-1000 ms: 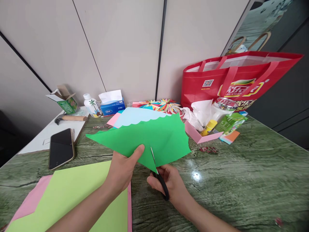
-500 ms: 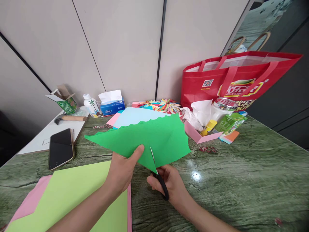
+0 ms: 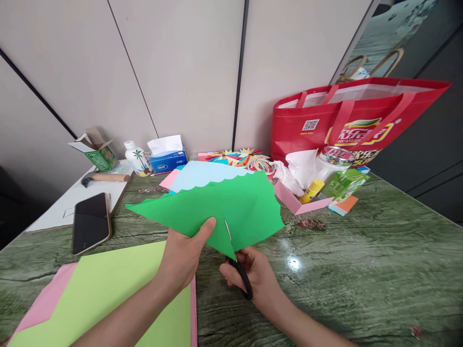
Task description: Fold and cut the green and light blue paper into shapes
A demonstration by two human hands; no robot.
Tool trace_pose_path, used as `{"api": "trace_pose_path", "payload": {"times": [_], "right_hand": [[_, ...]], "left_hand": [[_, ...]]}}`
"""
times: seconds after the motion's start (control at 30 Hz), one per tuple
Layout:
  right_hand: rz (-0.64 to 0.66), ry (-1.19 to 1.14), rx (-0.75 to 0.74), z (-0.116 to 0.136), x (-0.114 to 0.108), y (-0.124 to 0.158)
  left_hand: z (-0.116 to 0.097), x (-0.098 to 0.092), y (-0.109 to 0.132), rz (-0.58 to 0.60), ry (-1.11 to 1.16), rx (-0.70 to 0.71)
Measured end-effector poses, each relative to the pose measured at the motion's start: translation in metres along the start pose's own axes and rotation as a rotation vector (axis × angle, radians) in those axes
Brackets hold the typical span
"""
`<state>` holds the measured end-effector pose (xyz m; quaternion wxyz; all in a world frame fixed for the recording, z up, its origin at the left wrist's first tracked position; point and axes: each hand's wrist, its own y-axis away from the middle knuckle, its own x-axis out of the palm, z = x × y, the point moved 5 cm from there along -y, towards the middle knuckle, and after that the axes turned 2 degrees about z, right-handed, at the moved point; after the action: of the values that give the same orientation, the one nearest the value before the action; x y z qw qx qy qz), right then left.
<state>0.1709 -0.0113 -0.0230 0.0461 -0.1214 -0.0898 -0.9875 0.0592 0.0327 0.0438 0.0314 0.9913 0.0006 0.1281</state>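
Here, a green table is stretching beneath the scene, with a red bag standing at its far right. At near left, a lime sheet is lying over pink paper. In the middle, a green paper with scalloped edges is hanging above the table. A person's left hand is gripping it, thumb on top, the other fingers hidden beneath. The right hand is curling its fingers around the scissors, one blade showing across the paper. At right, beyond that hand, a glue stick is leaning.
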Motion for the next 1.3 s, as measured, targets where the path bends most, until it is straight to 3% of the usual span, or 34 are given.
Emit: {"api": "trace_pose_path", "payload": {"times": [0.73,0.97,1.07,1.3], "right_hand": [[-0.013,-0.059,-0.012,-0.004,-0.001,-0.002],[0.207,-0.133,0.053,-0.005,0.004,0.000],[0.245,-0.130,0.003,-0.001,0.002,0.002],[0.381,-0.133,-0.113,0.008,0.001,0.003]], "left_hand": [[0.004,-0.002,0.000,0.003,-0.050,-0.014],[-0.006,-0.013,-0.017,-0.027,-0.057,0.062],[-0.014,-0.020,-0.025,-0.042,-0.052,0.082],[-0.018,-0.014,-0.022,0.149,-0.052,-0.073]]}}
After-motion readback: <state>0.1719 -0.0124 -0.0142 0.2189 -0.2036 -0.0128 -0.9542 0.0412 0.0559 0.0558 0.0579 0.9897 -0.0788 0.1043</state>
